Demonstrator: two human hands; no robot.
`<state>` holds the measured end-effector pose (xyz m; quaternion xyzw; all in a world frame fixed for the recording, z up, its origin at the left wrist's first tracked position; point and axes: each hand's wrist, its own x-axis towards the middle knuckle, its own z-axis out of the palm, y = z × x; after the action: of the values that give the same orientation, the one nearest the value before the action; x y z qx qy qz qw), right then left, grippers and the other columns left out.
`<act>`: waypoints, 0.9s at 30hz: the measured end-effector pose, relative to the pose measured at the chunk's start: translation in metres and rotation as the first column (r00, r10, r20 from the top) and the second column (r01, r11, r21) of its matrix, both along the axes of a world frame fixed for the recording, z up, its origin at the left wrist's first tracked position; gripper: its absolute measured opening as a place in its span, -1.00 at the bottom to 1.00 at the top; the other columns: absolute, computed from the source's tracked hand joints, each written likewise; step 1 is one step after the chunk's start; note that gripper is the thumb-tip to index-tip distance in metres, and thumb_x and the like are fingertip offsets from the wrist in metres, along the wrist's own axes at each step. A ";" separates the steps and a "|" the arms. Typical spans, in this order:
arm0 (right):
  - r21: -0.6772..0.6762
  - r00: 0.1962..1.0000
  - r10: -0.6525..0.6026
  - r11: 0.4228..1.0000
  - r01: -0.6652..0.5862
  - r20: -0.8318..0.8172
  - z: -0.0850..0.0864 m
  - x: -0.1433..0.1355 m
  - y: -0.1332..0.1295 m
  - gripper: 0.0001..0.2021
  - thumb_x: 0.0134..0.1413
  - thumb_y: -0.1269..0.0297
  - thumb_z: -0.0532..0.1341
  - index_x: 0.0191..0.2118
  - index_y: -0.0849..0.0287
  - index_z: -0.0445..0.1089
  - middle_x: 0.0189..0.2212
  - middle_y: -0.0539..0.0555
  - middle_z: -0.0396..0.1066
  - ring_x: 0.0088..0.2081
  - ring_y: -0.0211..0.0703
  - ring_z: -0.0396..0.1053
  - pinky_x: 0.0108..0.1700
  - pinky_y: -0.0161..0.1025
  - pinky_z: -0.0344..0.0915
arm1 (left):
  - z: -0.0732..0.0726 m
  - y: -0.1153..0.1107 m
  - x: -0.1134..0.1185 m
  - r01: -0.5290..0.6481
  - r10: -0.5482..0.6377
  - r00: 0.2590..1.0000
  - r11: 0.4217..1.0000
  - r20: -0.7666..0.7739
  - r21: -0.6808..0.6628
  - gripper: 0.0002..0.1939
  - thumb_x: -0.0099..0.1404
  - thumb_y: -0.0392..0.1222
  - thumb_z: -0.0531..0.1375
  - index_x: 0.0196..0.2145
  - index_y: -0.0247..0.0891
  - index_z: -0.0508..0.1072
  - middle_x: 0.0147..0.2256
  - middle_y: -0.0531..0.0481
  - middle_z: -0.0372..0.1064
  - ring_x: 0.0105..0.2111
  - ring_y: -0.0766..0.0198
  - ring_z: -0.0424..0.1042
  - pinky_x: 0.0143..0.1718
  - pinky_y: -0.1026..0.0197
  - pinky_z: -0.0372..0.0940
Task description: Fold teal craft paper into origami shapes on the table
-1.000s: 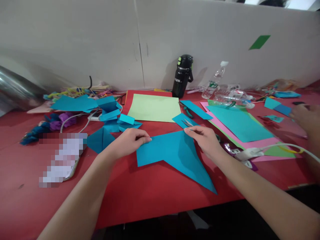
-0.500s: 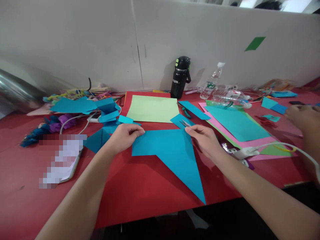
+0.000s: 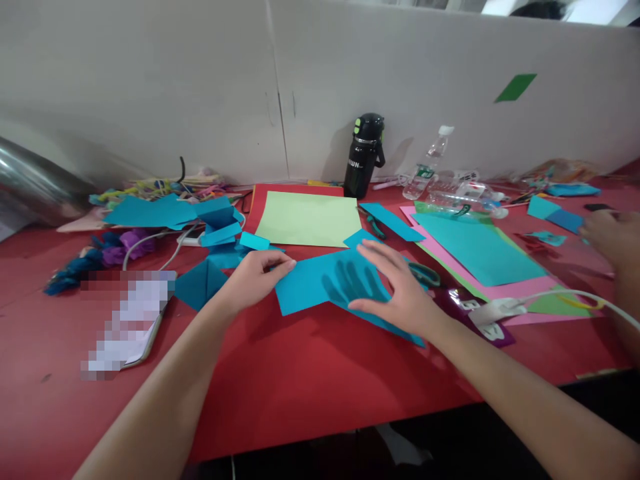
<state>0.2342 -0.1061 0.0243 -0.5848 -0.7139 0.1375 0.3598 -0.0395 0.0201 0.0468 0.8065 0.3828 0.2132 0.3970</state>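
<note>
A blue paper piece (image 3: 305, 283) with a long pointed part hangs just above the red table (image 3: 300, 393). Its upper left corner is pinched between the thumb and fingers of my left hand (image 3: 260, 280). My right hand (image 3: 400, 290) hovers over the paper's right part with fingers spread, holding nothing and casting a shadow on the sheet. Dark-handled scissors (image 3: 424, 273) lie just beyond my right hand, their blades hidden. Behind the blue piece rests a pale green sheet (image 3: 310, 220).
Folded blue papers (image 3: 200, 283) and a phone (image 3: 135, 320) lie left. A black bottle (image 3: 364, 157) and plastic bottles (image 3: 430, 163) stand behind. Stacked coloured sheets (image 3: 480, 247) and a white plug with cable (image 3: 500, 310) are right. Another person's hand (image 3: 610, 237) is at far right.
My right hand has let go of the paper's upper right corner and opened over it. The sheet has turned, its long point swinging up and right. More of the scissors' handles shows.
</note>
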 end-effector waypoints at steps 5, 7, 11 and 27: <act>-0.077 0.958 0.113 0.992 -0.096 0.264 -0.002 -0.010 -0.003 -0.08 0.03 -0.28 0.28 0.43 -0.20 -0.07 0.46 0.04 -0.12 0.45 0.26 -0.19 0.41 0.30 -0.12 | 0.004 -0.004 0.002 0.004 0.011 0.998 0.966 0.057 -0.259 -0.66 0.32 0.11 0.23 -0.24 -0.24 0.59 -0.26 -0.06 0.56 -0.21 0.09 0.51 -0.19 0.11 0.39; -0.130 0.950 0.152 0.984 -0.120 0.274 -0.004 -0.010 -0.002 -0.03 0.00 -0.32 0.27 0.45 -0.20 -0.12 0.45 0.06 -0.07 0.44 0.29 -0.13 0.41 0.34 -0.18 | 0.004 -0.003 0.002 -0.039 0.071 0.995 0.932 0.075 -0.360 -0.69 0.25 0.09 0.29 -0.27 -0.22 0.60 -0.26 -0.06 0.56 -0.21 0.09 0.50 -0.18 0.11 0.38; -0.185 0.934 0.211 0.969 -0.162 0.289 -0.007 -0.010 0.000 0.03 -0.05 -0.37 0.27 0.46 -0.19 -0.16 0.45 0.07 -0.06 0.44 0.32 -0.14 0.41 0.37 -0.26 | 0.000 -0.001 0.002 -0.078 0.152 0.980 0.884 0.125 -0.461 -0.72 0.17 0.05 0.35 -0.33 -0.24 0.60 -0.27 -0.07 0.55 -0.21 0.10 0.50 -0.20 0.14 0.37; -0.317 0.958 0.172 0.918 -0.240 -0.228 0.007 -0.027 0.002 -0.80 0.31 0.20 0.15 -0.26 0.11 0.49 -0.29 0.04 0.54 -0.26 -0.13 0.46 -0.22 -0.20 0.34 | -0.002 -0.026 0.020 0.200 -0.198 0.979 0.977 -0.041 0.069 -0.75 0.42 -0.06 0.12 -0.23 -0.16 0.57 -0.18 0.01 0.58 -0.16 0.15 0.51 -0.19 0.19 0.34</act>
<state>0.2075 -0.1045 0.0310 -0.5431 -0.6982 0.3532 0.3047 -0.0196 -0.0057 0.0448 0.8581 0.2988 0.1725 0.3802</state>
